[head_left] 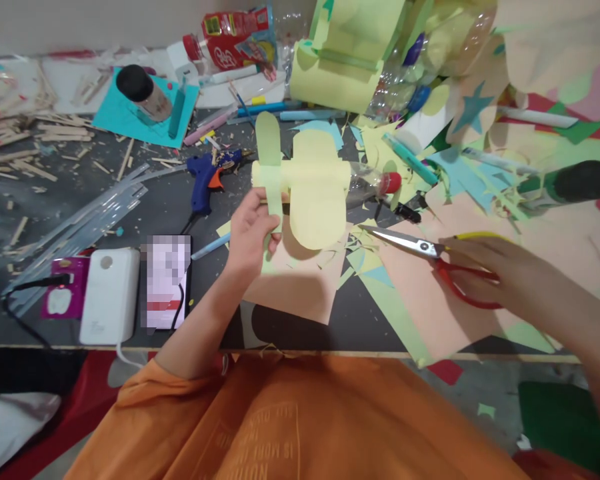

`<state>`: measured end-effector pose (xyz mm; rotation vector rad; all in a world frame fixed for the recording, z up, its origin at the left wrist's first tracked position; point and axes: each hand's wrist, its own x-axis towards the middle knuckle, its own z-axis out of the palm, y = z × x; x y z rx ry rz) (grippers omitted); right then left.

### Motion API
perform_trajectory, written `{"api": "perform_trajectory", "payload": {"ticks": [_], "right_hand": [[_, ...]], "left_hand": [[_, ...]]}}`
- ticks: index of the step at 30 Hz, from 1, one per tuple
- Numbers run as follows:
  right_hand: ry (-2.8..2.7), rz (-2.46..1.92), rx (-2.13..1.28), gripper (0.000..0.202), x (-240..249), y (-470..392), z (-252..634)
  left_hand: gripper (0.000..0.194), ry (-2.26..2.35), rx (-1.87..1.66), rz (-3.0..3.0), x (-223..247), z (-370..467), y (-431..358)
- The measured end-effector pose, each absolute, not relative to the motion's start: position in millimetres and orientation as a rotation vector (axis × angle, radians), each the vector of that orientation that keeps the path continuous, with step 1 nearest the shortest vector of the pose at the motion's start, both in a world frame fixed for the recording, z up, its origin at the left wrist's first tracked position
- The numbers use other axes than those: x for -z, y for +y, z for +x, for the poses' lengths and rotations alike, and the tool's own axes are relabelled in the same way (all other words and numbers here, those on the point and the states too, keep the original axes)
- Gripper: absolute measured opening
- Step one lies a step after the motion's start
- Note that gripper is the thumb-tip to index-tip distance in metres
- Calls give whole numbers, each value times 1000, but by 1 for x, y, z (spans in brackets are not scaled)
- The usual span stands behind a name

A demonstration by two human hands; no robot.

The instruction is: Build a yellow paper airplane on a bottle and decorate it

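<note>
My left hand [249,235] is closed, with a narrow rounded strip of light green paper [269,143] pinched between thumb and fingers. Behind the strip lies a clear plastic bottle [363,180] with a red cap, wrapped in yellow paper. A wide yellow paper piece with rounded ends [317,207] lies across it like wings. Off to the right, my right hand [503,270] grips scissors [425,247] by their red and yellow handles. Their blades point left toward the bottle and look nearly closed, above paper scraps.
A blue glue gun [203,183] lies left of the bottle. Nearer are a phone [166,283] and white power bank [109,297] with cables. Clear glue sticks [90,223] and wooden sticks [27,163] spread left. Peach paper [300,287] covers the front; a green-wrapped bottle [337,77] stands behind.
</note>
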<state>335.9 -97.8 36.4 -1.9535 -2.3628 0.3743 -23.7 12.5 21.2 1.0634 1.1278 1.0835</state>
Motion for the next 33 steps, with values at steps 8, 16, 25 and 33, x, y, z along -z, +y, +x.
{"api": "perform_trajectory", "payload": {"ticks": [8,16,25,33], "right_hand": [[-2261,-1322,-200,15,-67,-49,248],[-2092,-1150,-382,31,-61,-21,172],[-2164,-983,-740,25,-74,-32,175],[-1500,-1169,-395,28,-45,2,210]], "left_hand": [[15,1007,-1207,1519,-17,-22,8],[26,809,-1162,2058,-26,-29,2],[27,674,-1208,2114,-34,-28,-1],[29,1620,-918,1920,-61,-95,18]]}}
